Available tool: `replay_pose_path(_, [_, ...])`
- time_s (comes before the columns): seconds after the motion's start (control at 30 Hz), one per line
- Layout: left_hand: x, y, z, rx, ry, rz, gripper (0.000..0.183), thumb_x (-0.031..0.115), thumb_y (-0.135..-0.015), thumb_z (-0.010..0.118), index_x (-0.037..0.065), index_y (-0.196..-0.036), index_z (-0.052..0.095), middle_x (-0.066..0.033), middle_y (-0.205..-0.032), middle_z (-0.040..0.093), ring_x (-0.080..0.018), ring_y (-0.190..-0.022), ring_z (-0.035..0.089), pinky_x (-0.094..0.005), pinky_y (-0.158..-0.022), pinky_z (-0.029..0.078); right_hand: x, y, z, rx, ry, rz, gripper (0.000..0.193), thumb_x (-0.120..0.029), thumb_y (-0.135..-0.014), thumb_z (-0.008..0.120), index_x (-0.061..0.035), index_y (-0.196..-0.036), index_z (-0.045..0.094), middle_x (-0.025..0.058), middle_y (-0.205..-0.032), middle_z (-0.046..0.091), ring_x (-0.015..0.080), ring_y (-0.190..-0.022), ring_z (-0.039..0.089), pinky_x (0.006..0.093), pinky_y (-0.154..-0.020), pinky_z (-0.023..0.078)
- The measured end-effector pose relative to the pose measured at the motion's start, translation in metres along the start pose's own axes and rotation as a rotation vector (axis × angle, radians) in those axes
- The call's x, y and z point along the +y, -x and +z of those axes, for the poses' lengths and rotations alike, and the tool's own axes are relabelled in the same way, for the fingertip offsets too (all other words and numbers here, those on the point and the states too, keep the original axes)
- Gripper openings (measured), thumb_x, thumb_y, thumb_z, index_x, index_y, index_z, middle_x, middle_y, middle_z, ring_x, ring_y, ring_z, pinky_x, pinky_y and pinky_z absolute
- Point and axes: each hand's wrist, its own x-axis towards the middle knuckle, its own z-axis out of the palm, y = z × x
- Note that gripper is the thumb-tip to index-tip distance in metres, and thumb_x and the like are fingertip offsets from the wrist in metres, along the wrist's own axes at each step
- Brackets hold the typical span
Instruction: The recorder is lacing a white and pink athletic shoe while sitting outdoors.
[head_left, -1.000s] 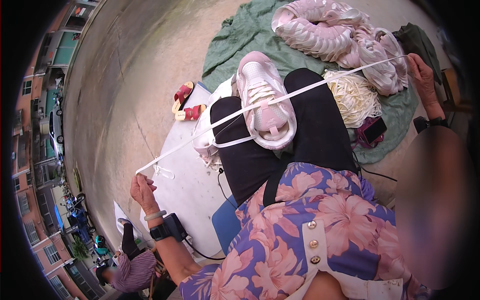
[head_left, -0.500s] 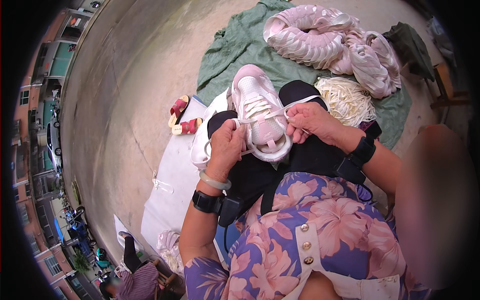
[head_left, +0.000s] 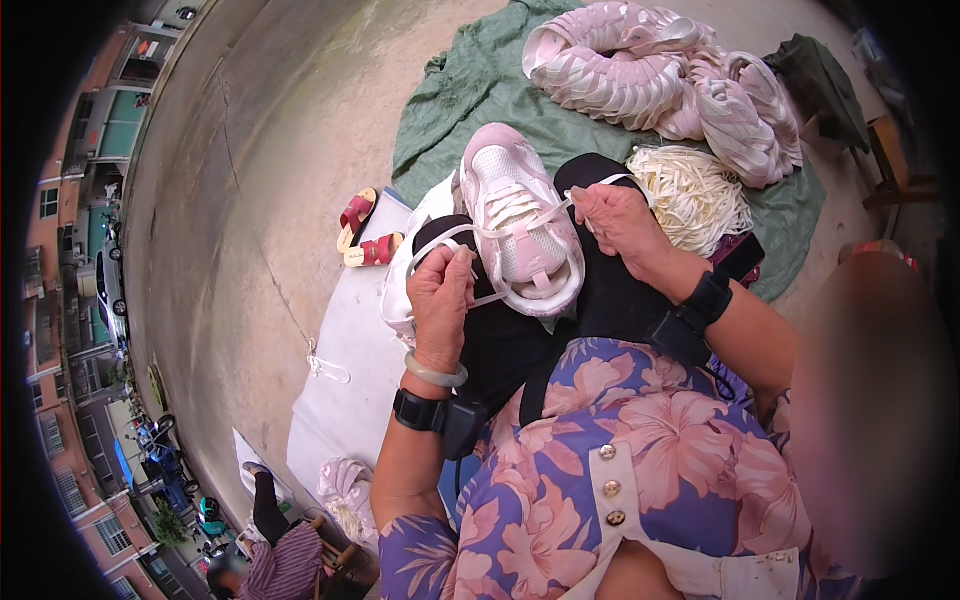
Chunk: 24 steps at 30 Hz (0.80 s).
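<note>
A pink and white sneaker (head_left: 530, 258) lies between my black-trousered knees, its toe pointing away from me and its heel opening nearest. White lace runs through its eyelets, and the two ends come out to either side. My left hand (head_left: 438, 298) is closed on the left end of the shoelace (head_left: 448, 236), just left of the shoe's collar. To the right of the shoe, my right hand (head_left: 622, 228) pinches the other lace end, which stretches taut from the top eyelets. The lace's tail passes over my right knee. Both hands are apart from the shoe body.
A heap of white laces (head_left: 692, 205) lies beside my right knee on a green cloth (head_left: 440, 130). Beyond it are strung pink-white shoe pieces (head_left: 610, 85). Red sandals (head_left: 372, 250) stand left, next to a white sheet (head_left: 335, 385). Another person (head_left: 285, 560) sits far lower left.
My hands have drawn apart, the left one shifting slightly left and the right one up and away from the shoe's collar. The right lace end now runs straighter.
</note>
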Motion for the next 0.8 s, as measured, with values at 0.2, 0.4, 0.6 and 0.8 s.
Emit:
replay_pose_path(0.2, [-0.006, -0.005, 0.003, 0.06, 0.302, -0.068, 0.015, 0.016, -0.09, 0.059, 0.002, -0.094, 0.06, -0.0037, -0.074, 0.062, -0.0114, -0.059, 0.059, -0.0189, -0.05, 0.043, 0.008, 0.0, 0.014, 0.011, -0.124, -0.133, 0.017, -0.021, -0.09, 0.058, -0.0061, -0.082, 0.058, 0.0011, -0.069, 0.061, 0.0042, -0.052, 0.053, 0.0167, -0.045, 0.038])
replay_pose_path(0.4, [-0.004, -0.006, 0.007, 0.006, 0.291, -0.092, 0.014, 0.015, -0.09, 0.059, 0.002, -0.093, 0.06, -0.005, -0.075, 0.063, -0.0105, -0.058, 0.059, -0.019, -0.05, 0.045, 0.001, 0.001, 0.015, 0.005, -0.03, -0.139, 0.012, -0.014, -0.09, 0.057, -0.0045, -0.082, 0.058, 0.0003, -0.073, 0.062, 0.0027, -0.057, 0.053, 0.017, -0.052, 0.041])
replay_pose_path(0.6, [-0.006, -0.003, 0.01, 0.023, 0.018, -0.047, 0.015, 0.014, -0.091, 0.057, 0.004, -0.079, 0.057, -0.0016, -0.068, 0.059, -0.0039, -0.048, 0.051, -0.0167, -0.042, 0.04, 0.002, 0.0, 0.017, 0.022, -0.013, -0.205, 0.011, -0.012, -0.089, 0.058, -0.0038, -0.081, 0.058, -0.0009, -0.073, 0.059, 0.0018, -0.058, 0.049, 0.0169, -0.054, 0.041])
replay_pose_path(0.8, [-0.007, -0.004, 0.013, 0.024, -0.003, -0.03, 0.02, 0.014, -0.093, 0.054, 0.005, -0.075, 0.053, 0.0008, -0.062, 0.054, -0.0026, -0.045, 0.046, -0.0169, -0.039, 0.036, 0.004, -0.002, 0.018, 0.06, 0.031, -0.203, 0.011, -0.012, -0.088, 0.06, -0.0039, -0.082, 0.06, -0.0032, -0.072, 0.056, 0.0018, -0.06, 0.047, 0.0173, -0.054, 0.041])
